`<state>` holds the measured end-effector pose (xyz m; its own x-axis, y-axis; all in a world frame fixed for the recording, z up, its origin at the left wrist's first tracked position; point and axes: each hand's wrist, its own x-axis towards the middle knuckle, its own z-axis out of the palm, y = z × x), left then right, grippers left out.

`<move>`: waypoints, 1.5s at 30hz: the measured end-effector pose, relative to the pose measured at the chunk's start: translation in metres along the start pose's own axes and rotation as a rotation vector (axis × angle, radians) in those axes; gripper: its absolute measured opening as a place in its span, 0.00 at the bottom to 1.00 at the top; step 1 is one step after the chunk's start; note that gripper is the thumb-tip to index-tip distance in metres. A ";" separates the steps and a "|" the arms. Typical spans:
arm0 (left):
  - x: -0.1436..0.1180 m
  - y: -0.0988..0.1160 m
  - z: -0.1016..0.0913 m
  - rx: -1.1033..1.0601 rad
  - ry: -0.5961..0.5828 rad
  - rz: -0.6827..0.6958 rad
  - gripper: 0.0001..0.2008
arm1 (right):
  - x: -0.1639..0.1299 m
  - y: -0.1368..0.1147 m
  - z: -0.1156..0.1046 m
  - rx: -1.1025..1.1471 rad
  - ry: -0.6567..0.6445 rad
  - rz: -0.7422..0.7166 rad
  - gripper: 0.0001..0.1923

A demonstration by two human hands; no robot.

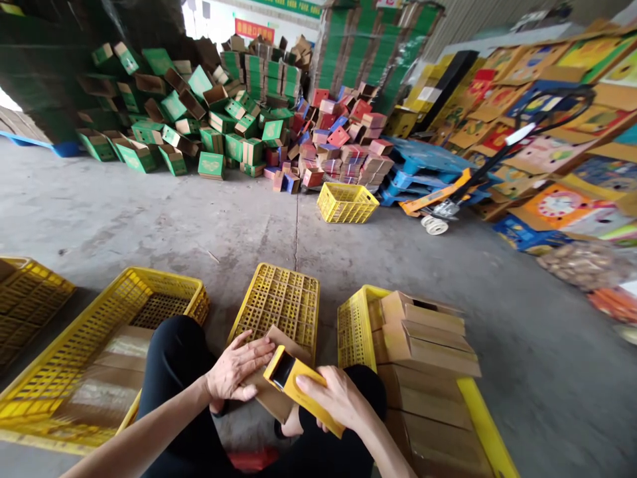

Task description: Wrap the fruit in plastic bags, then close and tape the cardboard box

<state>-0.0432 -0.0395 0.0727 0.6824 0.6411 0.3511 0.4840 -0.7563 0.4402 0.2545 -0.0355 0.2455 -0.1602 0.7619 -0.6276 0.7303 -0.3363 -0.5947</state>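
Observation:
My left hand (241, 372) lies flat with fingers spread on a brown cardboard carton (273, 393). Beneath the carton's far end is a yellow plastic crate (279, 292), which looks turned upside down, between my knees. In my right hand (331, 395) is a long yellow box-shaped thing (306, 385), its fingers wrapped round it and the thumb on top. One end of it shows a dark opening and reaches over the carton's right side. Whether that end touches the carton I cannot tell, nor exactly what it is.
At my right stands a yellow crate (355, 325) packed with folded brown cartons (428, 392). To the left, another yellow crate (30, 372) holds taped cartons (107, 378). Farther off are a small crate (348, 206), a pallet jack (448, 192) and piled green boxes (212, 164).

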 end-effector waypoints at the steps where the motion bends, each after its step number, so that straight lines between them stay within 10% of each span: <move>1: 0.000 0.001 0.002 0.001 0.000 0.005 0.37 | -0.001 0.003 0.000 0.000 -0.042 -0.017 0.22; 23: 0.008 0.013 -0.016 0.170 0.074 0.059 0.33 | -0.047 0.021 -0.028 -0.053 -0.035 0.056 0.24; 32: 0.035 0.060 -0.049 0.160 -0.051 0.063 0.43 | -0.050 0.031 -0.022 -0.036 -0.001 0.076 0.23; 45: 0.050 0.076 -0.014 0.125 -0.174 0.124 0.52 | -0.044 0.061 -0.025 0.046 -0.060 0.072 0.27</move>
<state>0.0201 -0.0636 0.1353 0.8199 0.5181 0.2435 0.4469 -0.8451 0.2935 0.3222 -0.0755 0.2493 -0.1490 0.7009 -0.6975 0.7103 -0.4148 -0.5686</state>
